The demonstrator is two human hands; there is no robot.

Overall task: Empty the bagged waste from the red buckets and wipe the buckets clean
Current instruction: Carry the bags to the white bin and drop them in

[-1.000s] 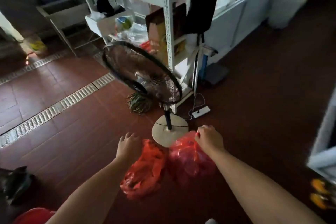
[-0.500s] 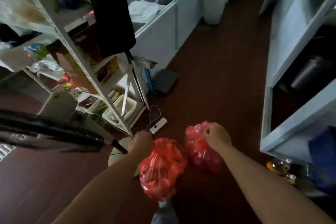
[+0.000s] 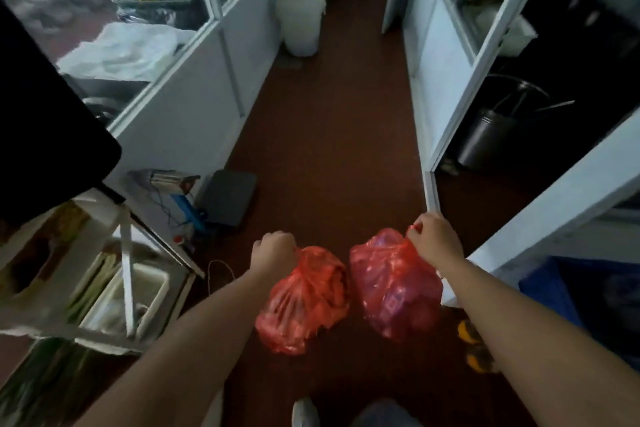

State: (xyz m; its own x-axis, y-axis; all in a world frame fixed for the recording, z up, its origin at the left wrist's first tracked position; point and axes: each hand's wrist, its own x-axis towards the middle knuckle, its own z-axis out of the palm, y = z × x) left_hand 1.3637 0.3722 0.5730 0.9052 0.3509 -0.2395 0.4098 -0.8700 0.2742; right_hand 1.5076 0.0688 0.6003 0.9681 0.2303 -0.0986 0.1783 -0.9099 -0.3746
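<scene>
Two full red plastic waste bags hang in front of me above the dark red floor. My left hand (image 3: 273, 251) grips the gathered neck of the left red bag (image 3: 303, 302). My right hand (image 3: 434, 239) grips the top of the right red bag (image 3: 394, 288), which is a little higher. The bags hang side by side, almost touching. No red bucket is in view.
A narrow corridor runs ahead between white partitions. A white bin (image 3: 300, 22) stands at its far end, left of centre. A dark scale (image 3: 228, 197) and cables lie on the floor at left by a shelf rack (image 3: 128, 270). A dark metal pot (image 3: 485, 139) sits at right.
My view has swung right from the standing fan to the corridor. Both hands kept their bags and lifted them higher. The fan and the red bucket have left the frame.
</scene>
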